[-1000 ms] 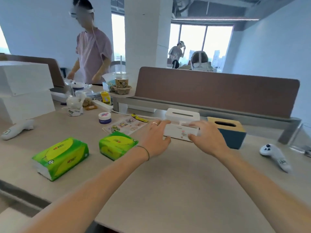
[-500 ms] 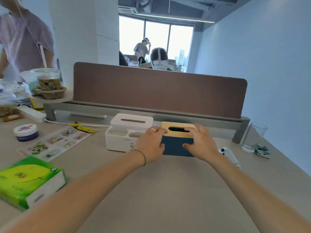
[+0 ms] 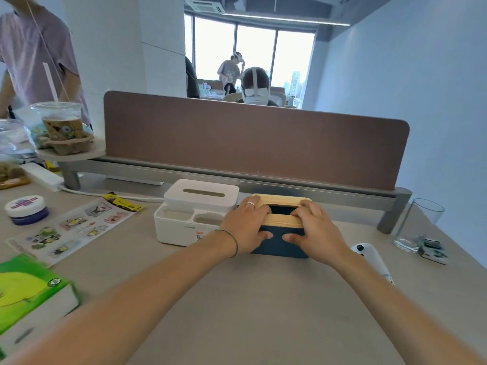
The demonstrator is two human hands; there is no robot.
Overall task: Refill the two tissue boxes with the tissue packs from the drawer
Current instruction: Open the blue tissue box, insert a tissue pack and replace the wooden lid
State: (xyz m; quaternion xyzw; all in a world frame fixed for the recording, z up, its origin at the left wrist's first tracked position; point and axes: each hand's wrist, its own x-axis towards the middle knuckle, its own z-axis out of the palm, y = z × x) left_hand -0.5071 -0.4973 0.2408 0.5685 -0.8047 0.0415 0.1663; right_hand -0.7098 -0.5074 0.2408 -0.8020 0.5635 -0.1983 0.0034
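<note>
blue tissue box (image 3: 279, 242) | both hands now gripping its wooden lid (image 3: 283, 219)

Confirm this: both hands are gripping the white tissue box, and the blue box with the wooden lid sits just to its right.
Not quite. In the head view the left hand and right hand grip the blue box with the wooden lid, thumbs on its front and fingers over the lid. The white tissue box sits untouched; the blue box is indeed just to its right.
</note>
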